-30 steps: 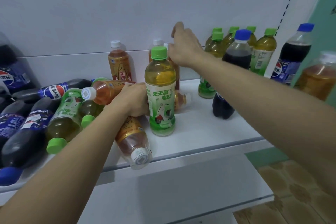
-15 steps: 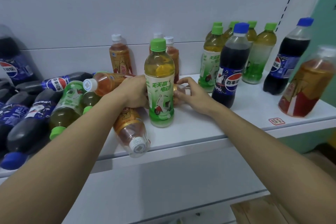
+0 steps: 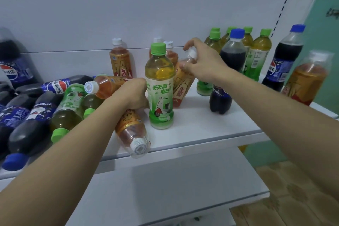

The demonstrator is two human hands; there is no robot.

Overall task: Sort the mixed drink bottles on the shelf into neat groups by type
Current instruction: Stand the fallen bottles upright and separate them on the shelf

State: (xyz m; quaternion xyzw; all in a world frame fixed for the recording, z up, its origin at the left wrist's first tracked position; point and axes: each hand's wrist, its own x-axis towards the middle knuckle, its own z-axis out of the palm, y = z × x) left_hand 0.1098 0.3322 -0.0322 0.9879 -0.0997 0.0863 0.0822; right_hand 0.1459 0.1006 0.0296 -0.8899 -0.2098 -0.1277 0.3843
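An upright green-capped tea bottle (image 3: pixel 160 86) stands near the front of the white shelf (image 3: pixel 211 126), and everything gathers round it. The left hand (image 3: pixel 134 93) presses against its left side, fingers curled; whether they close on this bottle or on the amber bottle (image 3: pixel 133 132) lying just below, cap toward the shelf edge, I cannot tell. Just right of the green-capped bottle, the right hand (image 3: pixel 200 62) grips a tilted amber bottle (image 3: pixel 181 86) by its neck, its base down on the shelf and its body leaning against the green one. Behind stand three upright amber bottles (image 3: pixel 120 60). Left of it lies a heap of cola bottles (image 3: pixel 27 121), green tea and one amber. Further right stand a cluster of green tea bottles (image 3: pixel 256 55) and upright cola bottles (image 3: pixel 229 71).
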